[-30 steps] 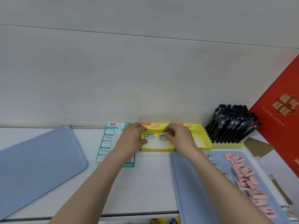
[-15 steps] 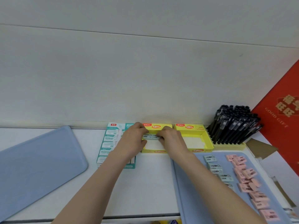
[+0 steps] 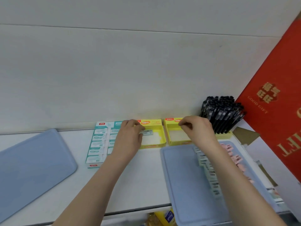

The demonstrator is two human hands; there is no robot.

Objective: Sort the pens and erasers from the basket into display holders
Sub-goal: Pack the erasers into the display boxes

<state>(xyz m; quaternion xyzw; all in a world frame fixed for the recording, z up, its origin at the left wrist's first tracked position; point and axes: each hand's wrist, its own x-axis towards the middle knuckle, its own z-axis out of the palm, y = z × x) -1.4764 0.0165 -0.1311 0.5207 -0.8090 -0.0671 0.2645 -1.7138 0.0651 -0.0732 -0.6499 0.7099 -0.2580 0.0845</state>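
I take the first yellow holder (image 3: 153, 146) at the back of the counter (image 3: 138, 176) as my mark; my left hand (image 3: 130, 136) lies over its left wall, thumb and curled fingers pinching a grey eraser (image 3: 147, 132) that sits inside it near the back; the rest of its floor shows white.

Just right of the mark stands a second yellow holder (image 3: 179, 142); my right hand (image 3: 197, 130) hangs above its back rim with fingers curled and thumb and forefinger tips drawn together; I cannot tell whether anything is between them.

Just left of the mark lies a teal holder (image 3: 99, 144) filled with white-wrapped erasers; farther right of the mark, beyond the second holder, a dense bunch of black pens (image 3: 221, 115) leans in a pale yellow stand (image 3: 224, 135).

In front of the mark and to its right lies a blue tray (image 3: 179, 176), partly over the counter's edge; it carries a row of grey erasers (image 3: 206, 168) beside my right forearm and loose pink erasers (image 3: 232, 155) beyond; a second blue tray (image 3: 32, 163) lies well left of the mark; a red gift box (image 3: 276, 111) leans far to the right.
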